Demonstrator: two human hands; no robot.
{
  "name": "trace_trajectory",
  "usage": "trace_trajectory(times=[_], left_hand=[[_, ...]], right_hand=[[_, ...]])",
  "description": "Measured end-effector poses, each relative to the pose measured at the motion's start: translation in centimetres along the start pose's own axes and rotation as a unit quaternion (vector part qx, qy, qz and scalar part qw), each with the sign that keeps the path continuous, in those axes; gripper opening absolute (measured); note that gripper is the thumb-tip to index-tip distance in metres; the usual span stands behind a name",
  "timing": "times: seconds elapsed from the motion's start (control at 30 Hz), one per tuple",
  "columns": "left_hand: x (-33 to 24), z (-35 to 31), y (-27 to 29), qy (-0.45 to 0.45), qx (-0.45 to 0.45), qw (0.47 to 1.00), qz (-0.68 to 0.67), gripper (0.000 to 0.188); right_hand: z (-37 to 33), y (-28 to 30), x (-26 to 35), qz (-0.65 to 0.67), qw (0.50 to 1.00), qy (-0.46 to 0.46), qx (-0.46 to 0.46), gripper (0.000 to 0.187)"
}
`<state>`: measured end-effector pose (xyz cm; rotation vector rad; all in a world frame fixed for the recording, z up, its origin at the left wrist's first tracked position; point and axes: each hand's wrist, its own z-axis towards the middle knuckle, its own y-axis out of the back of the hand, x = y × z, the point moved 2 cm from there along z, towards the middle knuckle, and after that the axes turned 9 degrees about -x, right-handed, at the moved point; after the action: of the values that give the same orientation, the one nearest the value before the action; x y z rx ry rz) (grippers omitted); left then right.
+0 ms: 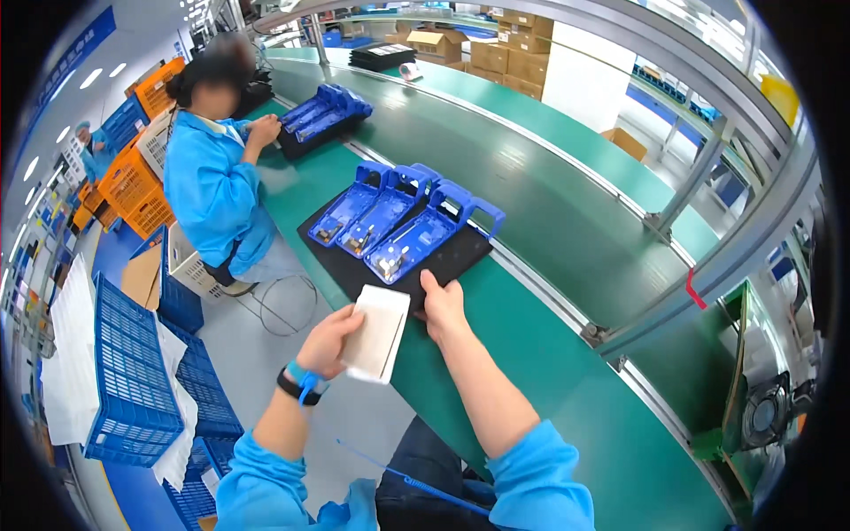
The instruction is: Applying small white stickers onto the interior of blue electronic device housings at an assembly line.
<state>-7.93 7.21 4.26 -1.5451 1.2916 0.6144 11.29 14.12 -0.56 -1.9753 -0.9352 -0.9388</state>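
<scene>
My left hand (328, 343) is closed on the edge of a thin white rectangular piece, perhaps a small tray or card (381, 329), with a dark line along one side. This piece is held beside the near edge of a black foam-like pad (460, 259). My right hand (443, 308) grips that pad's near edge, thumb on top, the other fingers partly hidden. Several blue plastic housings with loop handles (414, 241) lie side by side on the pad. Small metallic parts show at their near ends. A blue strap (306, 382) and a black band circle my left wrist.
A co-worker in a blue smock (208, 181) handles similar blue housings (326, 113) farther along the green bench (567, 389). Blue crates (133, 380) stand at left, orange crates (137, 186) behind. A metal frame post (744, 239) rises at right; cartons (509, 57) are stacked at the back.
</scene>
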Motion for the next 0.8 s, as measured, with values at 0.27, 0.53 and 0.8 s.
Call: trace_trajectory(times=[0.27, 0.53, 0.8], left_hand=[[0.6, -7.4, 7.8, -0.217, -0.116, 0.965, 0.087, 0.033], [3.4, -8.4, -0.9, -0.161, 0.073, 0.947, 0.268, 0.031], [11.1, -10.6, -15.9, -0.059, 0.371, 0.874, 0.308, 0.045]], right_hand=[[-15.5, 14.6, -2.5, -0.026, 0.995, 0.097, -0.018, 0.049], [-31.3, 32.6, -0.9, 0.019, 0.982, 0.078, -0.172, 0.059], [-39.0, 45.7, -0.1, -0.069, 0.894, 0.241, -0.371, 0.048]])
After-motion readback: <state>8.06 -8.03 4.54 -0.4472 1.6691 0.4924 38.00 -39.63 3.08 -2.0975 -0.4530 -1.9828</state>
